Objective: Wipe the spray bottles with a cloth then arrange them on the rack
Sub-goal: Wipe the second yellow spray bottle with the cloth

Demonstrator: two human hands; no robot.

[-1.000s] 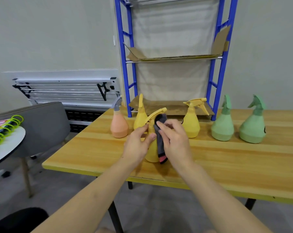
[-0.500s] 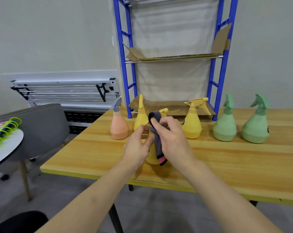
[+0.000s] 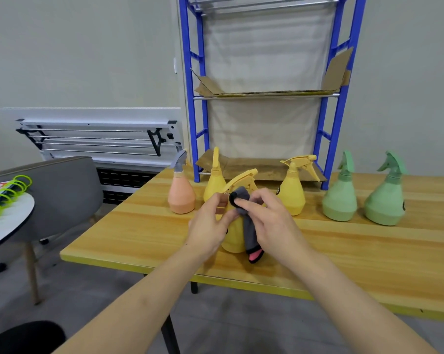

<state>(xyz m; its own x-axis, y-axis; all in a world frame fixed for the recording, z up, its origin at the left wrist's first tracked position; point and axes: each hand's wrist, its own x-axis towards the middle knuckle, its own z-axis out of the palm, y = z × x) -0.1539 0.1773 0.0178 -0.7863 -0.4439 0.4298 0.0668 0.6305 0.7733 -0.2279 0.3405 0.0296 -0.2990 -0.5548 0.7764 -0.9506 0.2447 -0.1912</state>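
Since the earlier frames we note the grey cloth with a pink-and-black end (image 3: 249, 231) has slid from the trigger head down to the neck of the nearest yellow plastic spray bottle (image 3: 232, 237), so the wipe is working down the bottle; we judge this bottle only part-cleaned.

Right hand (image 3: 269, 221): fingers curled, pinching the cloth against the bottle's neck, loose end hanging down to the yellow-edged wooden surface (image 3: 343, 261). Left hand (image 3: 209, 226): thumb and fingers curled round the bottle's left shoulder, steadying it. The bottle stands upright near the front edge, well apart from the shelves.

Count, near to far:
- spray bottles, six in all: three yellow (the one in hand; a second one (image 3: 215, 182) just behind it; a third one (image 3: 293, 190) to the right), one peach bottle with a grey trigger (image 3: 181, 194), two pale green bottles (image 3: 339, 198) (image 3: 385, 200).
- cloths: one.
- blue metal rack (image 3: 338, 118), one, at the back edge; its cardboard-lined shelves hold no bottle.

We judge five bottles still await wiping, and none is arranged yet.
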